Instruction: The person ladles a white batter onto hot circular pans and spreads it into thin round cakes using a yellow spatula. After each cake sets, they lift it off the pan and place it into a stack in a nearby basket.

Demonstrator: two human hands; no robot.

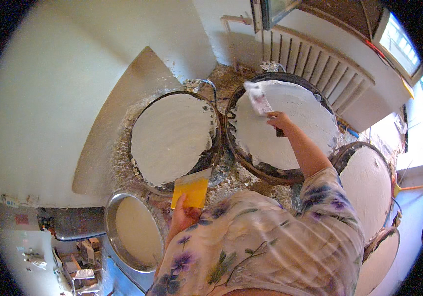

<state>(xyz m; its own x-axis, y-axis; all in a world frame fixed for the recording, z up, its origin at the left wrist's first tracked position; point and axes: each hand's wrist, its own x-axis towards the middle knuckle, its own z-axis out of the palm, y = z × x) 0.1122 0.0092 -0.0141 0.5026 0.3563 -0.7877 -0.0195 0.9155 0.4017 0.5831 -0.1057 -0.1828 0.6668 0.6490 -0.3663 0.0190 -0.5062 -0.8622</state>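
Observation:
My right hand (278, 121) is closed round the dark handle of a spatula (258, 99), whose flat blade is smeared with white batter. It is over the upper left part of the right round black griddle (272, 173), which is spread with a thin white batter layer (298, 121). My left hand (185, 216) grips a yellow scraper (191, 191) with a pale straight edge, at the near side of the left griddle (218, 130). A similar white sheet (174, 138) covers that griddle, with dark ragged gaps along its right and lower edge.
A metal basin (118, 256) of pale batter stands at the lower left. Two more round white-covered surfaces (367, 185) are at my right. Dried crumbs litter the counter (238, 180) between the griddles. A radiator (315, 61), a hose (215, 91) and a wall (73, 98) lie beyond.

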